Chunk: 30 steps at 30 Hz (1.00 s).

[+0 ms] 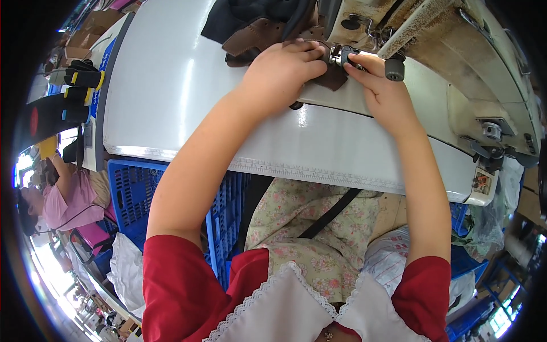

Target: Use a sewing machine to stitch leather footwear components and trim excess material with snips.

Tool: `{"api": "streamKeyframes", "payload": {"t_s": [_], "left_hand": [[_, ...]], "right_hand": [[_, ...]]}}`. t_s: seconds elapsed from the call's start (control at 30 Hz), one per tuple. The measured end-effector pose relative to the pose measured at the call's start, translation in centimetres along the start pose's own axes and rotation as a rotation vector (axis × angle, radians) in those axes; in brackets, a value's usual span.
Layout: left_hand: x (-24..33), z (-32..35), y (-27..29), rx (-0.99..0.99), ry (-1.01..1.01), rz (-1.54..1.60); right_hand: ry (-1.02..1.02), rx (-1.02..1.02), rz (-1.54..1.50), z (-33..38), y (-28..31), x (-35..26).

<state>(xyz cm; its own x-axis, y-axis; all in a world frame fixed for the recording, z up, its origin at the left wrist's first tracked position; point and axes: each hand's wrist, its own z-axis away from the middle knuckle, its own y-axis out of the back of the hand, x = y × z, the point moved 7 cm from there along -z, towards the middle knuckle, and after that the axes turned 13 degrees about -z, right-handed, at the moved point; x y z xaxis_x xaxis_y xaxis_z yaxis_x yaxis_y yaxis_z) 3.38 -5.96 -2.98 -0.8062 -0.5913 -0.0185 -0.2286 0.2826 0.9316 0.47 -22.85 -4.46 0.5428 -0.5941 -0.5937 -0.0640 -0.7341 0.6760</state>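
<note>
Under the head of a sewing machine [393, 28] lies a brown leather piece [332, 80], joined to black fabric [242, 25] that bunches up behind it. My left hand [285, 71] is closed over the leather just left of the presser foot [335, 55], fingers bent and thumb toward the foot. On the other side, my right hand [382, 85] has its fingertips drawn together at a small dark metal part [348, 55] next to the foot. Whether those fingers also pinch the leather's edge cannot be made out. The needle point is hidden.
A ruler strip [319, 171] runs along the front edge of the white table [165, 85]. Blue plastic crates [134, 188] stand below left. Black-and-yellow items [85, 80] sit at the far left, near another person in pink [74, 196]. Plastic bags [493, 211] hang at right.
</note>
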Motion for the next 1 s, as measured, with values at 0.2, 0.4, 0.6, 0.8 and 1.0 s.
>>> {"api": "streamKeyframes", "payload": {"t_s": [0.2,0.4,0.6,0.8,1.0], "left_hand": [[0.3,0.0,0.7,0.034,-0.08,-0.117],[3.5,0.1,1.3,-0.002,0.25,-0.101],[3.6,0.9,0.6,0.216,0.385,-0.139],[3.8,1.0,-0.2,0.209,0.312,-0.164],[3.6,1.0,-0.2,0.201,0.264,-0.164]], "right_hand": [[-0.005,0.012,0.043,-0.1,-0.1,-0.6],[-0.07,-0.061,0.003,-0.8,0.4,1.2],[-0.04,-0.067,-0.069,-1.2,0.2,1.4],[0.01,-0.064,0.014,-0.8,-0.1,1.0],[0.073,-0.024,0.056,-0.7,-0.2,0.1]]}}
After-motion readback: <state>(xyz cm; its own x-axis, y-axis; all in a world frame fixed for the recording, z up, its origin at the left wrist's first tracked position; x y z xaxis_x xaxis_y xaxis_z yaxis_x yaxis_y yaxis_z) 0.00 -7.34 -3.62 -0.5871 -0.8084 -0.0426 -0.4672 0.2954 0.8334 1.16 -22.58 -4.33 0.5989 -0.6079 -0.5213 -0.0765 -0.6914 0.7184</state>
